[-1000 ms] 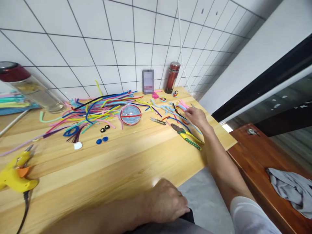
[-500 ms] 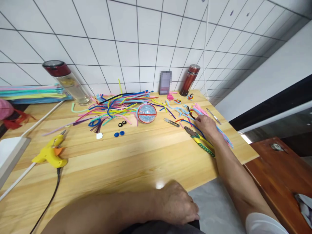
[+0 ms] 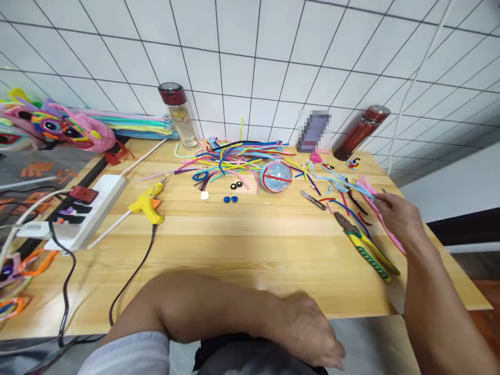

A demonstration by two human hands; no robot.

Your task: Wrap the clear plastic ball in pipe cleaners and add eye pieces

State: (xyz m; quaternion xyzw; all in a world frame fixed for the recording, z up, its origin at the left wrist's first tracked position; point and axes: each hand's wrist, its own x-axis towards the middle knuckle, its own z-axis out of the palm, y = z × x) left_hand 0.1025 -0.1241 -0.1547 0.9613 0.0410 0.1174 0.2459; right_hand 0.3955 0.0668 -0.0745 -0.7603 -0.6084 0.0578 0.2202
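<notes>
My right hand (image 3: 399, 214) is above the table's right side, finger and thumb pinched on light blue pipe cleaners (image 3: 361, 188). Pink pipe cleaners (image 3: 390, 234) lie beneath it. My left hand (image 3: 308, 328) rests at the front edge with its fingers curled in; nothing shows in it. Nearest the right hand are pliers (image 3: 363, 245) with green and yellow handles. Further left lie small thread snips (image 3: 313, 200). A clear ball (image 3: 276, 177) with a red band and light blue filling sits mid-table, beside a pile of mixed pipe cleaners (image 3: 234, 161).
A yellow glue gun (image 3: 147, 203) and a white power strip (image 3: 97, 208) with cords occupy the left side. A glass bottle (image 3: 180, 117), a blurred phone (image 3: 314, 133) and a red flask (image 3: 361, 133) stand by the tiled wall. Blue discs (image 3: 230, 199) lie mid-table.
My right hand has lifted the light blue pipe cleaners and drawn them toward the right, leaving the pink ones on the table. My view has swung left. The left hand stays at the edge.
</notes>
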